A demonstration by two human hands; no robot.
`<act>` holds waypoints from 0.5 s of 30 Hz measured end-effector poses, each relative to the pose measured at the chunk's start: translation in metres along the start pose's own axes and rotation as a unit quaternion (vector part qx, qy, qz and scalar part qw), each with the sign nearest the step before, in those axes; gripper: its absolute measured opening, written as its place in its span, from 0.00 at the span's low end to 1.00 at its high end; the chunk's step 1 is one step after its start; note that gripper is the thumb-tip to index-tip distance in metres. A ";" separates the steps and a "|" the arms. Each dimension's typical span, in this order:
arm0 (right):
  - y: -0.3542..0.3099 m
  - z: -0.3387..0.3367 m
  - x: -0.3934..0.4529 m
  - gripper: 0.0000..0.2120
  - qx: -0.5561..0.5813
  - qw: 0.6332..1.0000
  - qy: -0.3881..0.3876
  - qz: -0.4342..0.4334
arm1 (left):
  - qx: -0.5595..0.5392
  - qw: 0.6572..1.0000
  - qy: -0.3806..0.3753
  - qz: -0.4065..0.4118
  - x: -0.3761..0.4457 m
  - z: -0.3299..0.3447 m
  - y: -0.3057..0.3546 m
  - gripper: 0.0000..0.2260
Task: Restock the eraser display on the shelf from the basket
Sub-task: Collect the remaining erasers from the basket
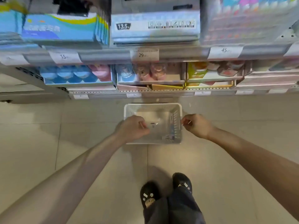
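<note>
A white perforated basket (pixel 152 107) sits low over the tiled floor below the shelf. My left hand (pixel 133 128) is curled over its left rim, which it hides. My right hand (pixel 196 125) is curled at the right rim, fingertips touching it. Inside, a few small blue-and-red packs (pixel 171 126) lie along the right wall, with a small dark item (pixel 152 124) near the middle. On the lower shelf stand the eraser display boxes: blue and pink round packs (pixel 72 75) at left, pink ones (pixel 150 71) in the middle, yellow and red ones (pixel 215 68) at right. The picture is blurred.
The upper shelf holds large blue and grey boxes (pixel 155 28) with price tags 15, 29 and 45 along its edge (pixel 144 54). My two dark shoes (pixel 165 189) stand on the beige tiles behind the basket. Open floor lies to both sides.
</note>
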State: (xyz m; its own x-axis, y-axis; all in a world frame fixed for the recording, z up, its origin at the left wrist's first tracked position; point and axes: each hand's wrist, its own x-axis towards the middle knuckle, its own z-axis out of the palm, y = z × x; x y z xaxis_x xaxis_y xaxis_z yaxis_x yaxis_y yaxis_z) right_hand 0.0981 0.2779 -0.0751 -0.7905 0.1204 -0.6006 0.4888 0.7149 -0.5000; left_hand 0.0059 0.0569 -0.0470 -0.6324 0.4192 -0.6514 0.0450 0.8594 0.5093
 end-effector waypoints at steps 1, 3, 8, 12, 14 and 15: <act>0.009 0.012 0.017 0.10 -0.009 1.000 -0.002 -0.007 | -0.009 1.000 -0.005 -0.002 0.014 0.015 -0.010 0.04; 0.025 0.033 0.047 0.12 -0.042 0.999 -0.020 -0.026 | -0.035 0.999 -0.010 0.010 0.042 0.042 -0.028 0.04; 0.051 0.079 0.118 0.14 -0.126 0.986 -0.066 -0.085 | -0.027 0.999 -0.023 0.035 0.112 0.113 -0.062 0.05; 0.072 0.118 0.172 0.16 -0.205 0.968 -0.099 -0.102 | -0.001 0.997 -0.038 0.061 0.168 0.162 -0.089 0.11; 0.080 0.135 0.197 0.17 -0.255 0.955 -0.109 -0.105 | 0.005 0.997 -0.046 0.066 0.193 0.182 -0.100 0.12; 0.084 0.142 0.208 0.17 -0.275 0.949 -0.115 -0.106 | 0.009 0.997 -0.051 0.065 0.205 0.190 -0.106 0.12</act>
State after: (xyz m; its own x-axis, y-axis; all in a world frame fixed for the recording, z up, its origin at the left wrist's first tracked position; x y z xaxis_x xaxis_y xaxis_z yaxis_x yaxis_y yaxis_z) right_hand 0.0265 0.2652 -0.3303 -0.7170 -0.1748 -0.6748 0.0117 0.9649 -0.2624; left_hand 0.0186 0.1076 -0.3412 -0.5386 0.5547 -0.6342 0.1363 0.8001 0.5841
